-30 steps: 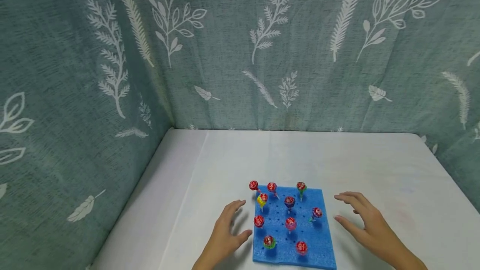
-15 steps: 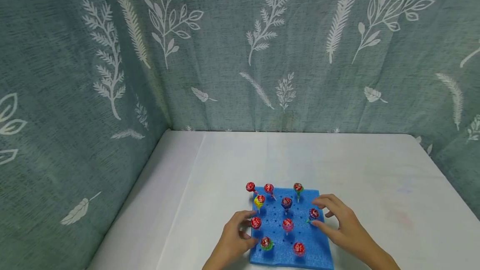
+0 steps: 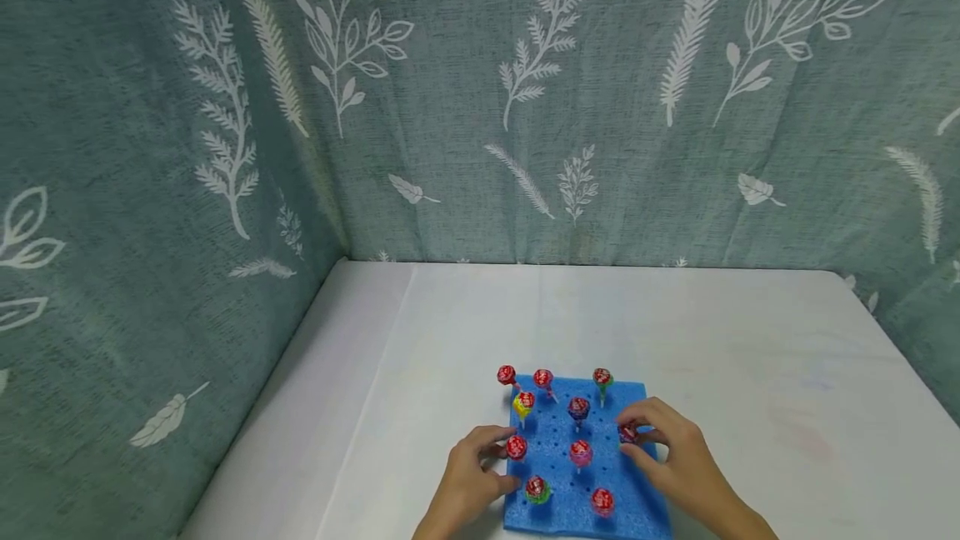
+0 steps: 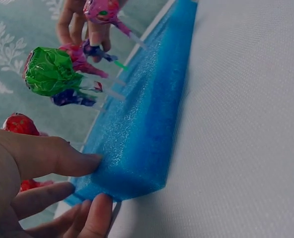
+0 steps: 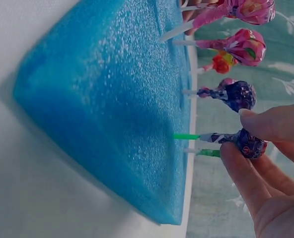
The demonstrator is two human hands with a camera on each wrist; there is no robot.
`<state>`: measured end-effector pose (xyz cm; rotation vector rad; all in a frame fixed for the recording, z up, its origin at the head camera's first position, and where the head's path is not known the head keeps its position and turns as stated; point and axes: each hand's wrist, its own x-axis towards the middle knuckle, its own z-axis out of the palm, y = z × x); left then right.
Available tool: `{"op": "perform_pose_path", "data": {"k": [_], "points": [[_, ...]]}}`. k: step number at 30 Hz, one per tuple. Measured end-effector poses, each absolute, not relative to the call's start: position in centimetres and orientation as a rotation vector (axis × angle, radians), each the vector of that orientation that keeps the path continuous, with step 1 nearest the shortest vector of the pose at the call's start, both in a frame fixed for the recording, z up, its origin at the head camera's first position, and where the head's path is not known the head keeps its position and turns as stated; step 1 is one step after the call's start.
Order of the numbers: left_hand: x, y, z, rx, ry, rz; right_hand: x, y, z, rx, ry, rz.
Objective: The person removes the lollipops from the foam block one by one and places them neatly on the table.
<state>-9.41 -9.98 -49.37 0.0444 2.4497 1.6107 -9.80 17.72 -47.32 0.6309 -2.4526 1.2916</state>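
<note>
Several wrapped lollipops stand by their sticks in a blue foam block (image 3: 551,473) on the white table. At the block's left edge is my left hand (image 3: 467,477); the left wrist view shows its thumb (image 4: 62,157) on the top face and fingers against the side, gripping that edge. My right hand (image 3: 675,457) pinches the head of a dark purple lollipop (image 5: 251,144) between thumb and fingers. Its green stick meets the foam. A red lollipop (image 3: 516,447) and a green-and-red lollipop (image 3: 537,489) are close to my left fingers.
Other lollipops on the block include a yellow-and-red lollipop (image 3: 523,402), a pink lollipop (image 3: 581,452) and a dark lollipop (image 3: 578,408) in the middle. Small holes dot the foam. A leaf-patterned green curtain (image 3: 450,107) hangs behind and left of the white table (image 3: 450,315).
Both hands have moved inward from beside the block. My left hand has come to grip its left edge, and my right hand has closed on the dark purple lollipop.
</note>
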Motion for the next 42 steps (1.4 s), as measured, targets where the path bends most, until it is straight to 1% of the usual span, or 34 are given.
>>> {"op": "perform_pose_path", "data": {"k": [4, 13, 17, 28, 42], "points": [[-9.3, -9.7, -49.6, 0.048, 2.445, 1.632, -9.7, 17.6, -47.3, 0.530, -2.490, 1.309], [-9.5, -9.5, -49.6, 0.031, 2.442, 1.633, -9.7, 17.7, -47.5, 0.421, -2.487, 1.335], [-9.6, -9.4, -49.6, 0.035, 2.445, 1.630, -9.7, 17.8, -47.4, 0.426, -2.462, 1.328], [-9.6, -9.4, -49.4, 0.023, 2.450, 1.628, -10.4, 18.9, -46.3, 0.560, -2.326, 1.317], [-9.4, -9.6, -49.0, -0.022, 2.470, 1.596, -11.5, 20.3, -45.7, 0.395, -2.387, 1.247]]}}
